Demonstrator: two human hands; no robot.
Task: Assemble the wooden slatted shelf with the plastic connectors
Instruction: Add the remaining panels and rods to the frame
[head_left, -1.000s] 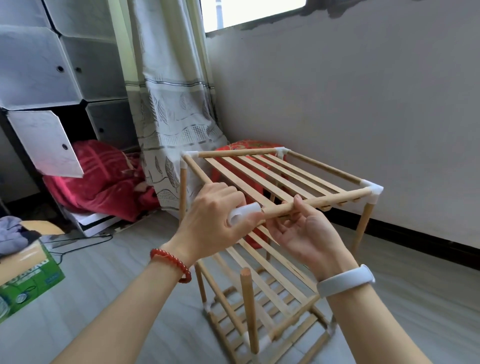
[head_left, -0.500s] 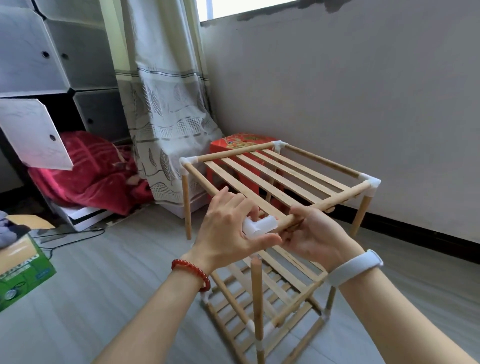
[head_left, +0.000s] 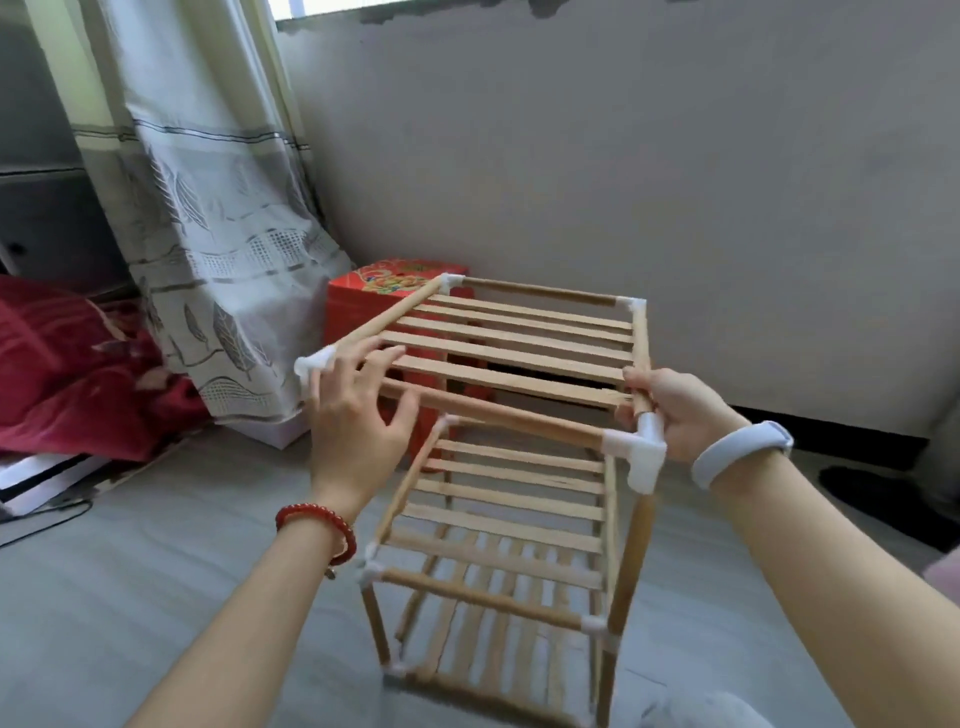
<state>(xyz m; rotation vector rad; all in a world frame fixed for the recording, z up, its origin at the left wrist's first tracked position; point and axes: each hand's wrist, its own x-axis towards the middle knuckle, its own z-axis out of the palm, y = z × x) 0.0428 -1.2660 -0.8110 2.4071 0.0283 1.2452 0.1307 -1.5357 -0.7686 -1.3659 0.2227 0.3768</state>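
A three-tier wooden slatted shelf (head_left: 511, 356) stands on the grey floor, its rods joined by white plastic connectors. My left hand (head_left: 358, 415) rests with spread fingers on the top tier's near-left corner, beside a white connector (head_left: 313, 362). My right hand (head_left: 675, 410) grips the right side rod just above the near-right white corner connector (head_left: 641, 454), which sits on top of a wooden leg (head_left: 631, 561). The middle tier (head_left: 506, 506) and the bottom tier show through below.
A red patterned box (head_left: 363, 306) stands behind the shelf against the grey wall. A patterned curtain (head_left: 208, 223) hangs at the left, with a red blanket (head_left: 67, 379) beside it. A dark object (head_left: 883, 501) lies on the floor at the right.
The view has swung round the shelf. The near white connector, held in my left hand before, now sits on the leg at the near-right corner; my left hand has let go and spread open.
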